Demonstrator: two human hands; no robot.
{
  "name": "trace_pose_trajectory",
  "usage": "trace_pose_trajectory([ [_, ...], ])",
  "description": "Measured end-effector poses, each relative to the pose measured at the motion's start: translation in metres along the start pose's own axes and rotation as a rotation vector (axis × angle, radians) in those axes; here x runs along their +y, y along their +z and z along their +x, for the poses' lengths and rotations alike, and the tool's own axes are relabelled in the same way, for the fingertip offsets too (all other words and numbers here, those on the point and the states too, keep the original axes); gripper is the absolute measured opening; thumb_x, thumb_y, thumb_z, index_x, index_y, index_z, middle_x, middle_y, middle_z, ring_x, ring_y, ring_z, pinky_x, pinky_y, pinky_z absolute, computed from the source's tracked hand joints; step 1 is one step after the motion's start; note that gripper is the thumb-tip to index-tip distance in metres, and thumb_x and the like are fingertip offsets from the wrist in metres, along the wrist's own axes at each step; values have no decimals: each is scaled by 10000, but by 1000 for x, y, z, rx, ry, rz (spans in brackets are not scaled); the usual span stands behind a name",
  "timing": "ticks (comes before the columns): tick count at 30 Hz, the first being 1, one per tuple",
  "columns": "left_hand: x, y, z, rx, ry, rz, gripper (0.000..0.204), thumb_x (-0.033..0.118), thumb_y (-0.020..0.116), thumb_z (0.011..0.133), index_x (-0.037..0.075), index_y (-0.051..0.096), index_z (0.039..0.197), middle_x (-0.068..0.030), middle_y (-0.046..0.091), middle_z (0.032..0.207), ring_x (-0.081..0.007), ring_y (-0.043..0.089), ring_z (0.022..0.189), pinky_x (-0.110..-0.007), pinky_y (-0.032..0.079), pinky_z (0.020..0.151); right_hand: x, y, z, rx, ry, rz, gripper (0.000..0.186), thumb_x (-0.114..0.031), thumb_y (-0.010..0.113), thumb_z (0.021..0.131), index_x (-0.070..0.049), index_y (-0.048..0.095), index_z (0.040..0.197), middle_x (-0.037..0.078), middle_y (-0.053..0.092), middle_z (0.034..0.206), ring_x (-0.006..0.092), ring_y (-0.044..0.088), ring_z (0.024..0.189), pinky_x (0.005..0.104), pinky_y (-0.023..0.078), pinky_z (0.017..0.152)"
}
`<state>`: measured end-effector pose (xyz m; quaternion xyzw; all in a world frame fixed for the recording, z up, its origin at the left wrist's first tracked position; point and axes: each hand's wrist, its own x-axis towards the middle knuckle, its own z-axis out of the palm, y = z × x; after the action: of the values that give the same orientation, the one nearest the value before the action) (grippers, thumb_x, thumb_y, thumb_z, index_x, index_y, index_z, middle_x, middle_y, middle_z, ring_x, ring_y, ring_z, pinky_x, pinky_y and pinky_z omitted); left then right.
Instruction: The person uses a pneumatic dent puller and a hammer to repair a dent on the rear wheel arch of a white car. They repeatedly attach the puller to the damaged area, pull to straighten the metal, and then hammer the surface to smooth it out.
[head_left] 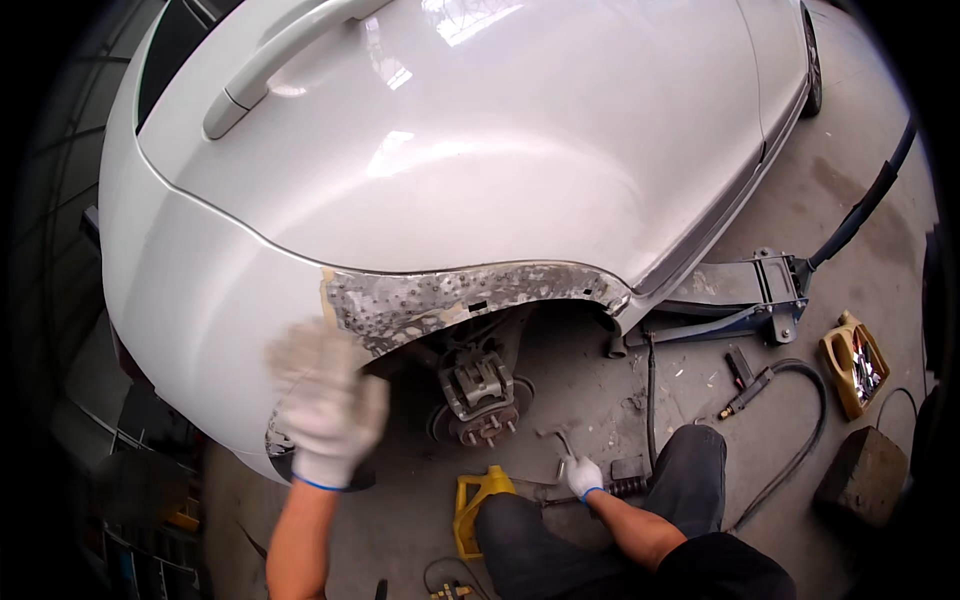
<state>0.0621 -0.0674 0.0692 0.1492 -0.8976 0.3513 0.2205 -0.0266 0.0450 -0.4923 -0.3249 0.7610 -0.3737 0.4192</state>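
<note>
My left hand (328, 405), in a white glove with a blue cuff edge, is raised against or just in front of the white car's rear bumper corner. Its fingers look stretched out with nothing in them, though motion smears them; whether they touch the panel I cannot tell. Beside it runs the bare, scuffed metal wheel-arch lip (400, 303), covered in small dents or spots. Low over the floor, my gloved right hand (580, 476) is closed round a small hammer (562, 437), its head pointing up and left. The wheel is off, exposing the brake caliper (477, 385) and hub studs (488, 428).
A floor jack (745, 290) stands under the car's sill at right. Nearby lie a cabled torch-like tool (745, 390), a cut-open yellow jug (852, 365) holding small parts, and a dark block (862, 477). Another yellow container (468, 510) is by my knee.
</note>
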Motion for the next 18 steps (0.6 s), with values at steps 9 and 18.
trace_pose_trajectory([
  [9,21,14,-23,303,-118,-280,469,26,630,812,-18,548,1272,-236,608,1278,-432,592,1163,-522,429,1086,-208,-135,-86,262,-572,578,260,-253,639,946,-1,620,1008,198,617,723,347,636,665,417,519,650],
  [18,82,78,9,500,-877,-2383,404,43,558,917,20,525,1319,-177,569,1348,-350,538,1275,-525,440,1089,-270,-222,-101,161,-703,835,154,-115,612,971,5,618,1068,48,634,712,88,576,612,252,459,554],
])
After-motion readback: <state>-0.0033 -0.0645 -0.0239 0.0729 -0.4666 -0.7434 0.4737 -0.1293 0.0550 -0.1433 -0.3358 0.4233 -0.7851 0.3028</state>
